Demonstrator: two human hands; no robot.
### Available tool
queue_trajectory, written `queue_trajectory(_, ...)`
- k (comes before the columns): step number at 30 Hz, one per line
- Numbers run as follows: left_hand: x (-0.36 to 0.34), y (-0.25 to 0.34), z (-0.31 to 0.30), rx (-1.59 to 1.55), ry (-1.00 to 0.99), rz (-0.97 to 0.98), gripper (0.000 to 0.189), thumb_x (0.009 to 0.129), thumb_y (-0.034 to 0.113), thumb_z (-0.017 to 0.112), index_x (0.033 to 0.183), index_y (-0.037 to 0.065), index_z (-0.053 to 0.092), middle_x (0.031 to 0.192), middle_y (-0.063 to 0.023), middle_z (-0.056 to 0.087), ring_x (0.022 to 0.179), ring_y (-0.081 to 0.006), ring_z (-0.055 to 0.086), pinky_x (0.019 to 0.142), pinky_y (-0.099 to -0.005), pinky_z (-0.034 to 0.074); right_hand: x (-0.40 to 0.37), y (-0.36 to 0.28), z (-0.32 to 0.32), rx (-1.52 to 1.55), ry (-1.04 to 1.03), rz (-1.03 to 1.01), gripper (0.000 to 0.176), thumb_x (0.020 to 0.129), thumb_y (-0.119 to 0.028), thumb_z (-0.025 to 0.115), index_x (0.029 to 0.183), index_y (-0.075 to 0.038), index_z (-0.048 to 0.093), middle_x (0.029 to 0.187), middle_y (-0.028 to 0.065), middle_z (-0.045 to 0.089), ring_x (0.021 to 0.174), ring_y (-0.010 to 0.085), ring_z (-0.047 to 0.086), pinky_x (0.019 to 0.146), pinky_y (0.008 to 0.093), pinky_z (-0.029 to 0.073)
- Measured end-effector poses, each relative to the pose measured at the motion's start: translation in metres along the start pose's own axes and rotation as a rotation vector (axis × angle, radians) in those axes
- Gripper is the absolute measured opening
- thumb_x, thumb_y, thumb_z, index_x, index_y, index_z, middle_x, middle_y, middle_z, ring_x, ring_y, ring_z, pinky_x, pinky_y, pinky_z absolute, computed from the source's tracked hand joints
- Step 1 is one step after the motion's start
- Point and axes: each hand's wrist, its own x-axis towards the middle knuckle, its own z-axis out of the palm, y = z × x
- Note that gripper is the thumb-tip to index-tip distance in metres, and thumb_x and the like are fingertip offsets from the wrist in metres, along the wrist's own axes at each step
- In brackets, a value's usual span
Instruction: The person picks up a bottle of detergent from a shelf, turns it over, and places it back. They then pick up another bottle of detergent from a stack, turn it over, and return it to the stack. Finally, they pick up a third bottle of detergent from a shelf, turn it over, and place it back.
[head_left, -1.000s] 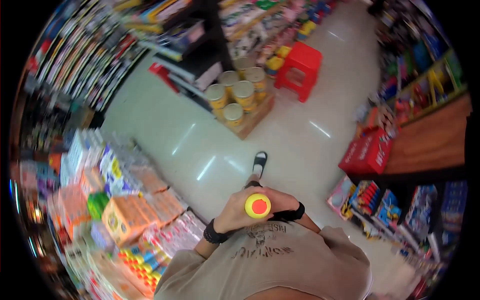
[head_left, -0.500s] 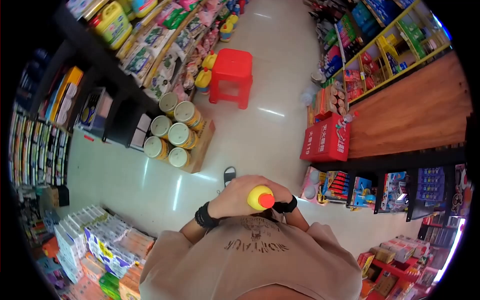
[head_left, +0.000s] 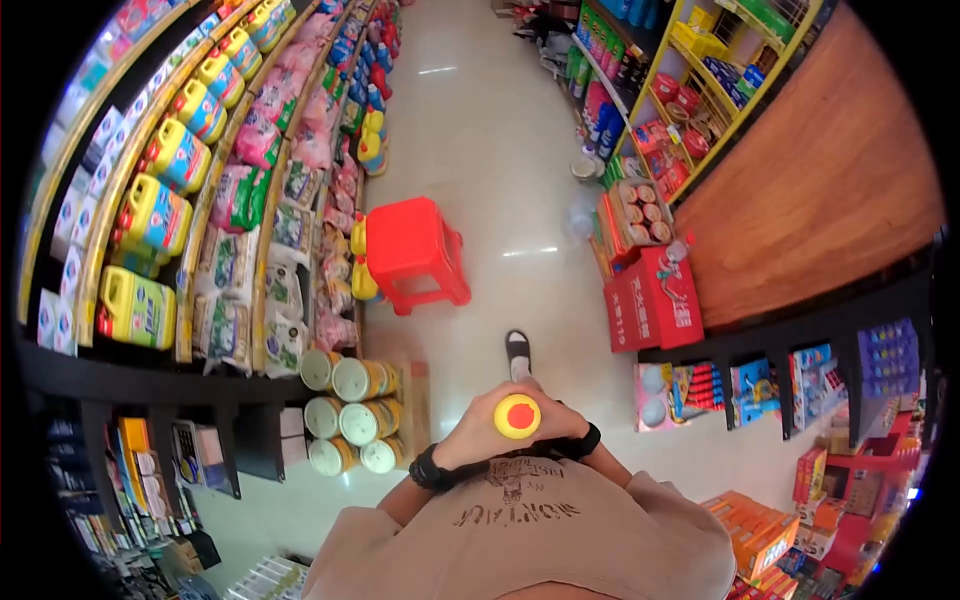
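Note:
Seen from above in front of my chest is a yellow bottle (head_left: 503, 428) with a red cap; its lower body is hidden below the top. My left hand (head_left: 470, 432) is wrapped round its left side. On the other side my right hand (head_left: 561, 422) closes against the same bottle, its fingers mostly out of sight. Both wrists carry dark bands.
A red plastic stool (head_left: 408, 245) stands in the aisle beside shelves of yellow jugs (head_left: 160, 213) and bagged goods. Several lidded tubs (head_left: 367, 421) are stacked at the left shelf's end. To the right are a red box (head_left: 655, 300) and a wooden panel (head_left: 800, 170).
My view has turned left and moved along the aisle, so the stool and shelves sit differently. The bottle stays between both hands and now points more straight up at me.

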Motion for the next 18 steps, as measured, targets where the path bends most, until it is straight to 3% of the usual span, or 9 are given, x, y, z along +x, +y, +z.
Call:
queue_trajectory(4, 0.077, 0.008, -0.025, 0.059, 0.071, -0.006, 0.054, 0.075, 0.005, 0.086, 0.123, 0.006, 0.061, 0.11, -0.0085, 0.069, 0.102, -0.0163, 0.066, 0.092, -0.0329, 0.053, 0.059, -0.016, -0.068, 0.116, -0.035, 0.055, 0.057, 0.074, -0.015, 0.086, 0.123, -0.007, 0.058, 0.121, 0.0078, 0.065, 0.113, 0.0162, 0.06, 0.097, 0.0335, 0.048)
queue_trajectory(5, 0.1, 0.013, -0.032, 0.078, 0.076, 0.013, 0.054, 0.075, 0.006, 0.087, 0.122, 0.005, 0.061, 0.11, -0.0084, 0.069, 0.102, -0.0163, 0.066, 0.092, -0.0328, 0.053, 0.074, -0.02, -0.086, 0.138, -0.06, -0.082, 0.057, 0.074, -0.015, 0.086, 0.122, -0.006, 0.058, 0.121, 0.0081, 0.065, 0.113, 0.0179, 0.061, 0.097, 0.0348, 0.048)
queue_trajectory(8, 0.154, 0.028, -0.043, 0.097, 0.116, 0.048, 0.054, 0.075, 0.009, 0.088, 0.121, 0.005, 0.061, 0.108, -0.0082, 0.068, 0.101, -0.0162, 0.066, 0.091, -0.0327, 0.054, 0.102, -0.038, -0.136, 0.0, 0.017, -0.212, 0.056, 0.077, -0.015, 0.084, 0.126, -0.006, 0.057, 0.123, 0.0079, 0.064, 0.113, 0.019, 0.062, 0.098, 0.0355, 0.049)
queue_trajectory(10, 0.184, 0.023, -0.052, 0.125, 0.137, 0.097, 0.052, 0.077, 0.011, 0.088, 0.121, 0.005, 0.061, 0.109, -0.0081, 0.068, 0.1, -0.0165, 0.066, 0.09, -0.0329, 0.054, 0.116, -0.042, -0.159, 0.166, 0.026, -0.058, 0.05, 0.081, -0.015, 0.081, 0.125, -0.007, 0.06, 0.122, 0.0079, 0.066, 0.114, 0.0193, 0.062, 0.099, 0.035, 0.048)
queue_trajectory(12, 0.21, 0.018, -0.059, 0.143, 0.164, 0.162, 0.051, 0.078, 0.013, 0.088, 0.121, 0.005, 0.061, 0.109, -0.0081, 0.068, 0.099, -0.0166, 0.067, 0.089, -0.0329, 0.055, 0.144, -0.051, -0.196, 0.079, -0.128, -0.162, 0.046, 0.083, -0.015, 0.08, 0.125, -0.007, 0.062, 0.122, 0.0077, 0.067, 0.114, 0.0192, 0.063, 0.1, 0.0346, 0.048)
queue_trajectory(16, 0.259, 0.008, -0.083, 0.041, 0.14, -0.044, 0.051, 0.077, 0.016, 0.09, 0.12, 0.006, 0.062, 0.109, -0.0075, 0.069, 0.099, -0.0163, 0.068, 0.087, -0.0326, 0.056, 0.179, -0.022, -0.242, -0.103, -0.161, -0.015, 0.048, 0.081, -0.019, 0.082, 0.124, -0.007, 0.063, 0.121, 0.0092, 0.069, 0.111, 0.0222, 0.064, 0.1, 0.0355, 0.049)
queue_trajectory(18, 0.279, -0.014, -0.096, 0.046, 0.128, -0.056, 0.05, 0.077, 0.015, 0.09, 0.118, 0.007, 0.064, 0.108, -0.0068, 0.07, 0.099, -0.0172, 0.068, 0.088, -0.0328, 0.055, 0.194, -0.009, -0.256, -0.094, -0.134, -0.017, 0.053, 0.08, -0.021, 0.083, 0.126, -0.007, 0.061, 0.122, 0.0117, 0.068, 0.113, 0.0251, 0.064, 0.099, 0.0366, 0.049)
